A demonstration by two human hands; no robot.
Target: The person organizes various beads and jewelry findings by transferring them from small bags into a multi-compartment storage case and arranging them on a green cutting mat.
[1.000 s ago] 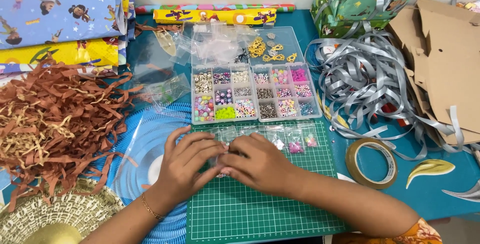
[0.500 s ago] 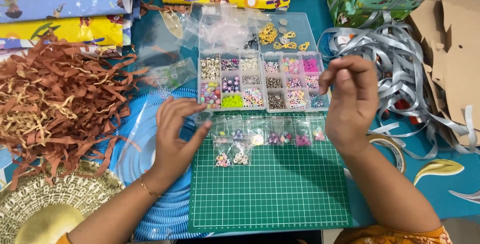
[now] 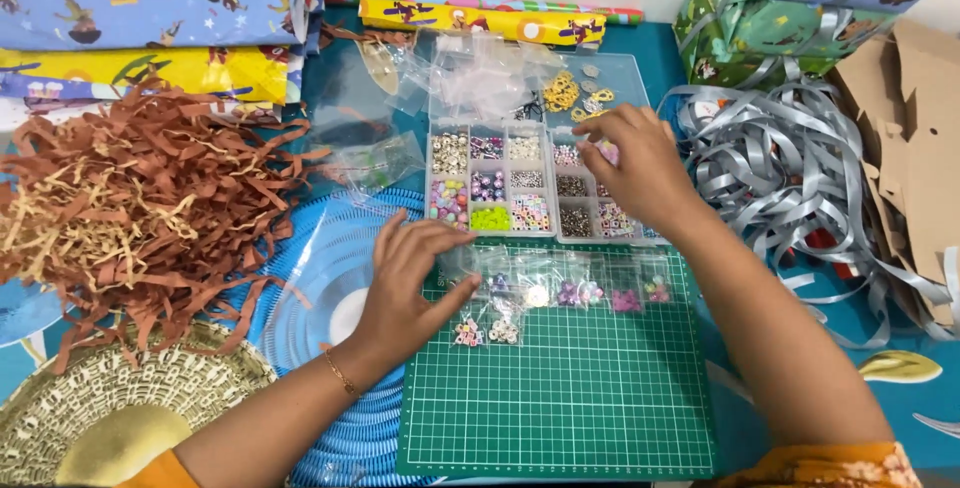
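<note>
My left hand lies flat on the left edge of the green cutting mat, fingers spread, tips touching a small clear bag. A row of small bead bags lies across the mat's top, with loose white beads below them. My right hand reaches over the right side of the clear bead organiser box, fingers curled down at a pink compartment. Whether it grips any beads is hidden.
Brown paper shred is heaped at the left, over a woven gold mat and a blue ribbed disc. Silver ribbon, cardboard and wrapped boxes fill the right. Wrapping paper rolls and clear bags lie behind.
My right hand has come down from above the mat's right side to the bead box. My left hand has lowered onto the mat's left edge.
</note>
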